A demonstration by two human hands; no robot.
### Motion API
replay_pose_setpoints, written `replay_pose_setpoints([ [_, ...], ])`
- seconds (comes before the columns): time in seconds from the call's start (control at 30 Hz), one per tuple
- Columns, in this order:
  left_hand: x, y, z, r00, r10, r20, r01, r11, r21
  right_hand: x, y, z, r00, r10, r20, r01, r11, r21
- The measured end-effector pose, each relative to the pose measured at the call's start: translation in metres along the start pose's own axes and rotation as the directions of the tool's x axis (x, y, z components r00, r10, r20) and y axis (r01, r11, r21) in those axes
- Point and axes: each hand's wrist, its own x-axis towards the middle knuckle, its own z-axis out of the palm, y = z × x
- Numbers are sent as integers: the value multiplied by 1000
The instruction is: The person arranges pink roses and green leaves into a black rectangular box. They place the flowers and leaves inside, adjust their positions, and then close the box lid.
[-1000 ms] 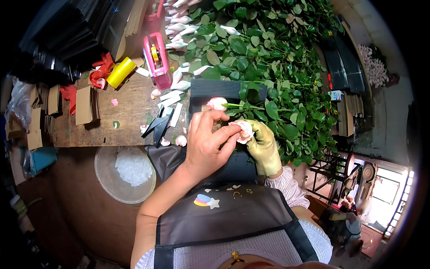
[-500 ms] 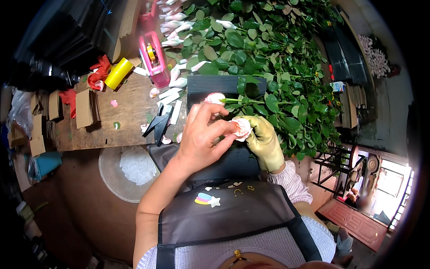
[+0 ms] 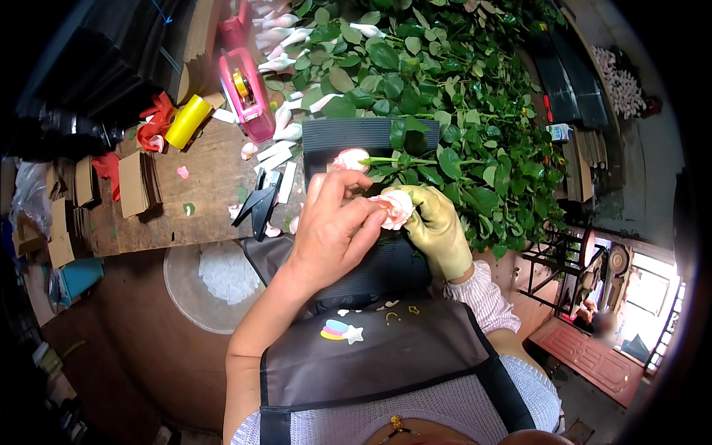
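A pale pink rose (image 3: pixel 395 211) is held in front of my chest. My right hand (image 3: pixel 440 231), in a yellow glove, is closed around it just below the bloom. The bare thumb and index finger of my left hand (image 3: pixel 335 231) pinch at its petals from the other side, with the remaining fingers loosely curled. A second pink rose (image 3: pixel 351 160) lies just beyond my left hand, its leafy stem pointing right across a black ribbed board (image 3: pixel 326 136). The held rose's stem is mostly hidden by the glove.
Leafy rose stems (image 3: pixel 489 133) pile up behind and to the right, with white-netted buds (image 3: pixel 279 37) at their left. A black stapler (image 3: pixel 258 202), pink tape dispenser (image 3: pixel 248 96), yellow roll (image 3: pixel 188 122) and cardboard pieces (image 3: pixel 138 184) lie leftward. Below stands a round tub (image 3: pixel 184 302) holding white strips.
The rose has tilted a little in my fingers, its petals turning toward my left hand. My left fingertips have shifted slightly on the bloom. The whole view has drifted slightly.
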Motion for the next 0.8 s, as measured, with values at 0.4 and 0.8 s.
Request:
replay_pose_setpoints([
  [0.4,4,7,0,993,81,-82,-70,990,126,-6,6,1,999,-32,1,32,995,-90],
  [0.8,3,4,6,996,3,-85,1,999,42,-3,2,1,999,-45,6,45,990,-135],
])
